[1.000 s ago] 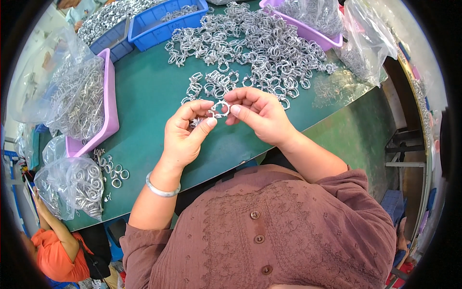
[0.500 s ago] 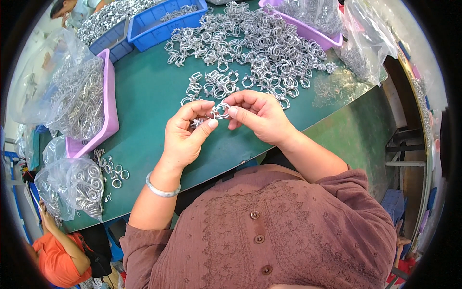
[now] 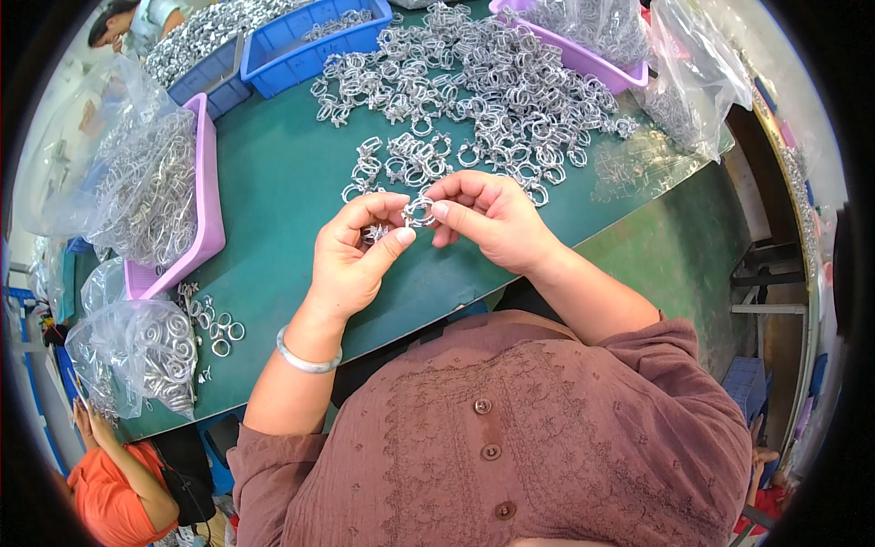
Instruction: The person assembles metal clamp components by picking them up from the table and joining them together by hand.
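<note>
Above the green counter (image 3: 273, 191), I see both hands pinch one metal ring clamp (image 3: 418, 213): left hand (image 3: 351, 260) steadying, right hand (image 3: 492, 223) gripping narrowly, spare clamps (image 3: 474, 82) heaped within reach.

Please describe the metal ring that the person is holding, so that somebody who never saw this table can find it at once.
Start at the green table and its big heap of rings. Just nearer the person, the left hand and right hand meet above the table. The ring is the small silvery one pinched between their fingertips: unlike all the others, it is lifted off the table.
</note>
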Available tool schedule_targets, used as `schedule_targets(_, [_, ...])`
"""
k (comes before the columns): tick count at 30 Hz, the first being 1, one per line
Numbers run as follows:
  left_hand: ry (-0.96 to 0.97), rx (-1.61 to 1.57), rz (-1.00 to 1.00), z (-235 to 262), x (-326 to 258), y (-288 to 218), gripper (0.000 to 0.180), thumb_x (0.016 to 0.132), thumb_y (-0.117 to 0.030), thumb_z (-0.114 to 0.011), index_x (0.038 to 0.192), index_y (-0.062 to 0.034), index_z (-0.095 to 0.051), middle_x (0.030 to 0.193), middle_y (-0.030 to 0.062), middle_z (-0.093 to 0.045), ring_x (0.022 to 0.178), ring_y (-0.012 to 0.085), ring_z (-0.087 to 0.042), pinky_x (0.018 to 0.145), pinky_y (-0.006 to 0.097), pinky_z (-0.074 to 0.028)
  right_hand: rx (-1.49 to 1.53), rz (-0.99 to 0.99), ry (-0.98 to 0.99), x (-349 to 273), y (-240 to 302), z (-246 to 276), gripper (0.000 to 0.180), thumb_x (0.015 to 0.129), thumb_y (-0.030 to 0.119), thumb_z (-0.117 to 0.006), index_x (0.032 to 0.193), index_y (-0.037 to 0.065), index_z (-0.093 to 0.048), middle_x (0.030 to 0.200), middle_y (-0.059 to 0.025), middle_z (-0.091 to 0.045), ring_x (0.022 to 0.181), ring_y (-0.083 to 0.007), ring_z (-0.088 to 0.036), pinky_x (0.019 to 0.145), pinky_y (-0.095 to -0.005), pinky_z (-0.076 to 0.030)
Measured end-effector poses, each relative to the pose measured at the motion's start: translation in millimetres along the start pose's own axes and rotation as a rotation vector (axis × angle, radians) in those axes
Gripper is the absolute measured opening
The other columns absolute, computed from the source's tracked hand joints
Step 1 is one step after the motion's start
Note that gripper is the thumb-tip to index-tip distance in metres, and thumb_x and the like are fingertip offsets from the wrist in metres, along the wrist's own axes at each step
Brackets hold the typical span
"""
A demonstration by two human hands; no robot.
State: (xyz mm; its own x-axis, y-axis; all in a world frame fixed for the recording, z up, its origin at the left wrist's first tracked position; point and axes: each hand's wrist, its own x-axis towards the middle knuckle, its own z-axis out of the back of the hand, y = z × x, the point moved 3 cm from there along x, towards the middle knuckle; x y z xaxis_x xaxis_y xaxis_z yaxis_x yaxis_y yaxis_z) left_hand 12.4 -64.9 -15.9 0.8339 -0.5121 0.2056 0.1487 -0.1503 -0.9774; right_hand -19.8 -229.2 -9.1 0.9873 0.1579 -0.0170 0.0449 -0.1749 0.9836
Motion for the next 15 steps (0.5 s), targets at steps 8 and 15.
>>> schedule_targets(8, [-0.005,-0.042,0.018,-0.8,0.0,-0.3,0.029,0.078,0.0,-0.061,0.106,-0.002,-0.054,0.088,0.0009,-0.056,0.07,0.0049,-0.048,0.058,0.017,-0.04,0.004,0.069,0.002,1.0,-0.4,-0.2,0.016,0.083,0.006,-0.055,0.097,-0.002,-0.055,0.081,-0.0034,-0.059,0.068,-0.0074,-0.057,0.062,-0.0206,-0.047])
schedule_targets(15, [-0.003,-0.034,0.037,0.1,-0.1,1.7,0.028,0.079,0.0,-0.06,0.106,-0.0019,-0.054,0.088,0.0009,-0.056,0.07,0.0048,-0.049,0.059,0.017,-0.04,0.019,0.072,0.01,0.6,-1.0,0.3,0.015,0.083,0.005,-0.055,0.096,-0.002,-0.055,0.081,-0.0028,-0.058,0.068,-0.0075,-0.057,0.063,-0.0205,-0.047])
